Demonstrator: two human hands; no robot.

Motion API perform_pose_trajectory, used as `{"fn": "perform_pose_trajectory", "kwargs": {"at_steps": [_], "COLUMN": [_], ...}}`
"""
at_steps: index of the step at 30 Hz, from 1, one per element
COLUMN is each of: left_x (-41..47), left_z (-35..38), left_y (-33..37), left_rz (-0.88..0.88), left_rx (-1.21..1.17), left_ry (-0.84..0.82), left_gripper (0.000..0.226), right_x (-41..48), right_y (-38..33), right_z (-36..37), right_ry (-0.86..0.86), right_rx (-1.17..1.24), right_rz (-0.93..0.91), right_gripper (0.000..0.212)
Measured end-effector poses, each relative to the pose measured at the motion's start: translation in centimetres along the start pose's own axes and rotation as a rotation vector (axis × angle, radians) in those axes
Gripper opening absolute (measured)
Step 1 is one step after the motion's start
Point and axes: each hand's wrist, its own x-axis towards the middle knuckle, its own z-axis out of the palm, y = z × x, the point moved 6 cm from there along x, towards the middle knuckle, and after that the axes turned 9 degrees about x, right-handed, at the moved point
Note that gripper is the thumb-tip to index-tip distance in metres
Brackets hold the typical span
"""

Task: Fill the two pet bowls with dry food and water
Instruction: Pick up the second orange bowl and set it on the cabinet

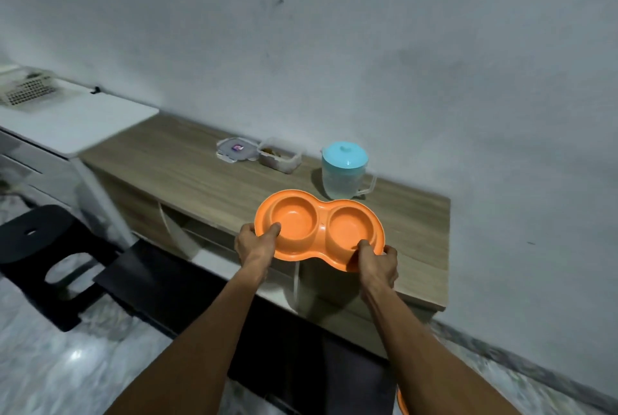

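An orange double pet bowl (317,224) with two round wells, both empty, is held over the front edge of a low wooden cabinet (187,167). My left hand (255,244) grips its left rim, thumb inside the left well. My right hand (378,264) grips the near right rim. Behind the bowl stands a clear water jug (344,177) with a blue lid and a handle on its right. Left of the jug sits an open clear box of brown dry food (279,159), with its lid (237,149) lying beside it.
A white table (77,117) with a basket (26,88) stands at the left, overlapping the cabinet's end. A black stool (36,234) stands on the floor at the left. A dark mat (207,307) lies before the cabinet. The grey wall is close behind.
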Motion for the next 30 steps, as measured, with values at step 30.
{"fn": "perform_pose_trajectory", "kwargs": {"at_steps": [30], "left_x": [36.3], "left_z": [-1.7], "left_y": [-0.8], "left_rz": [-0.004], "left_rx": [0.319], "left_ry": [-0.296], "left_gripper": [0.065], "right_x": [1.2], "right_y": [1.5], "right_z": [28.4], "right_ry": [0.269], "right_rx": [-0.154], "right_rz": [0.176], "right_gripper": [0.062]}}
